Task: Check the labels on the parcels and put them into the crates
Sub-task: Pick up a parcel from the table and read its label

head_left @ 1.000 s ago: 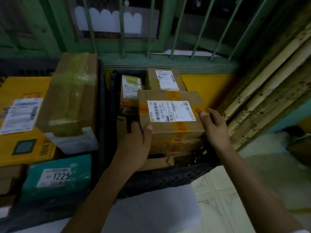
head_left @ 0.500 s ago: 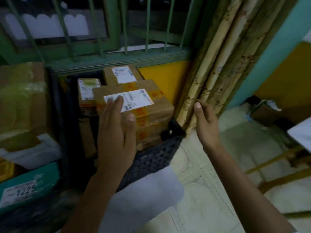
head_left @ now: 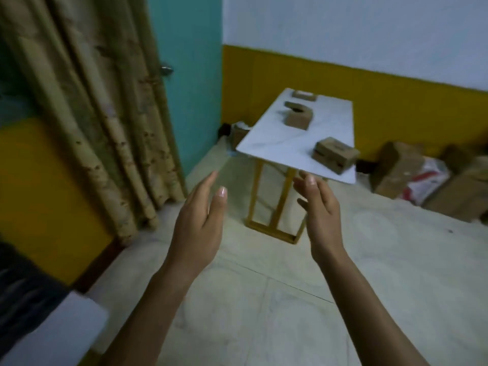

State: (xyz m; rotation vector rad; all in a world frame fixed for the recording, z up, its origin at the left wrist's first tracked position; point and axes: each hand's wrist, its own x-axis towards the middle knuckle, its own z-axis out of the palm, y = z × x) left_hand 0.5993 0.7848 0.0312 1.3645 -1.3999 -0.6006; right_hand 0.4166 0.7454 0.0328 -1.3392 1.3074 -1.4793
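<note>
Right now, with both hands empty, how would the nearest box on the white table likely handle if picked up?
The nearest box looks like stiff cardboard, so it should keep its shape. It seems small beside the hands, so probably light. It sits at the table corner, so a push might slide it off the smooth top.

three blurry brown parcels (head_left: pixel 334 155) on table (head_left: pixel 280 143)

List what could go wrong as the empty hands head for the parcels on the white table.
1. The nearest parcel sits close to the white table's near edge; a clumsy reach by the right hand or left hand might knock it off.
2. The frame is blurred, so no labels are readable yet; a hasty grab risks missorting.
</note>
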